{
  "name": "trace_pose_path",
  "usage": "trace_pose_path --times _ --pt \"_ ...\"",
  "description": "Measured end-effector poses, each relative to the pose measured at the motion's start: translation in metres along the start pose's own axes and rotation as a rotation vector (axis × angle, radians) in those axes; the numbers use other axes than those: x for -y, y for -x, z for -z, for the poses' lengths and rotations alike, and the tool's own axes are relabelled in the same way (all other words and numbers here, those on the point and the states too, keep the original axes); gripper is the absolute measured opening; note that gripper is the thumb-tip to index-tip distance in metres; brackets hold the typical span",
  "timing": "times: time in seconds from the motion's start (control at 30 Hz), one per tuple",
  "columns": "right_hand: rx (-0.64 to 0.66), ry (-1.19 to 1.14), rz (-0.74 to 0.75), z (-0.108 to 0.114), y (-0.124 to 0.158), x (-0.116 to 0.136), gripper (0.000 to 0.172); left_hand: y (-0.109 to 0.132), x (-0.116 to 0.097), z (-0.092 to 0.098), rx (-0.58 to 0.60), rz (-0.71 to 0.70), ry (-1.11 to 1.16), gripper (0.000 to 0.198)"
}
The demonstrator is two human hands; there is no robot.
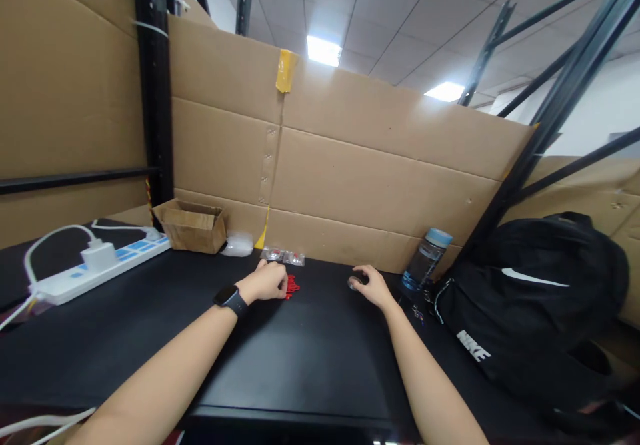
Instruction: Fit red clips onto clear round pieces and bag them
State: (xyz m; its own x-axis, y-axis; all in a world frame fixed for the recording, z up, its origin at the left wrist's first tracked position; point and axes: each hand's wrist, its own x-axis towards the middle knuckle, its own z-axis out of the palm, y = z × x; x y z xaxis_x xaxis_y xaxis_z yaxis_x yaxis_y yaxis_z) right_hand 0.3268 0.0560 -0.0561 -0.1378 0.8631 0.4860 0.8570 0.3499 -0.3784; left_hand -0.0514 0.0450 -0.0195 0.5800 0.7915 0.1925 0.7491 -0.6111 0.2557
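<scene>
My left hand (269, 281), with a dark smartwatch (231, 299) on its wrist, is low over the black table with its fingers curled closed. Its fingertips meet the left side of a small heap of red cord-like pieces (293, 286); anything pinched between them is hidden. Farther right, my right hand (374, 287) has thumb and forefinger curved around a small round clear object (353, 283), whose exact kind is too small to tell. Behind the red heap lie two small clear packets (283, 256) with something red and pale inside.
At the back left stand an open cardboard box (193, 226) and a clear plastic bag (238, 245). A white power strip (107, 268) with cables runs along the left. On the right are a water bottle (427, 259), small keys or trinkets (418, 313) and a black backpack (530, 298). Cardboard walls the back.
</scene>
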Motion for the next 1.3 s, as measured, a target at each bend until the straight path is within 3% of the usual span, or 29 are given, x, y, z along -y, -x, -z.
trace_pose_path --times 0.17,0.37,0.53,0.8,1.0,1.3 --pt "0.136 -0.005 -0.043 -0.005 -0.004 -0.006 0.044 0.003 0.002 0.007 -0.073 -0.067 0.006 0.013" --pt "0.105 -0.044 -0.125 -0.003 0.0 -0.004 0.054 0.002 -0.004 0.01 -0.182 -0.113 0.03 0.014" --pt "0.112 -0.057 -0.14 -0.002 0.0 0.0 0.039 0.0 -0.01 0.007 -0.215 -0.087 0.041 0.019" --pt "0.123 -0.097 -0.171 0.003 0.0 0.007 0.033 0.0 -0.017 0.004 -0.33 0.123 0.04 0.013" --pt "0.105 -0.109 -0.15 0.006 0.0 0.011 0.032 0.002 -0.021 0.007 -0.394 0.111 0.05 0.016" --pt "0.158 -0.051 -0.101 0.009 0.0 0.013 0.024 0.001 -0.026 -0.003 -0.434 0.075 -0.014 0.016"
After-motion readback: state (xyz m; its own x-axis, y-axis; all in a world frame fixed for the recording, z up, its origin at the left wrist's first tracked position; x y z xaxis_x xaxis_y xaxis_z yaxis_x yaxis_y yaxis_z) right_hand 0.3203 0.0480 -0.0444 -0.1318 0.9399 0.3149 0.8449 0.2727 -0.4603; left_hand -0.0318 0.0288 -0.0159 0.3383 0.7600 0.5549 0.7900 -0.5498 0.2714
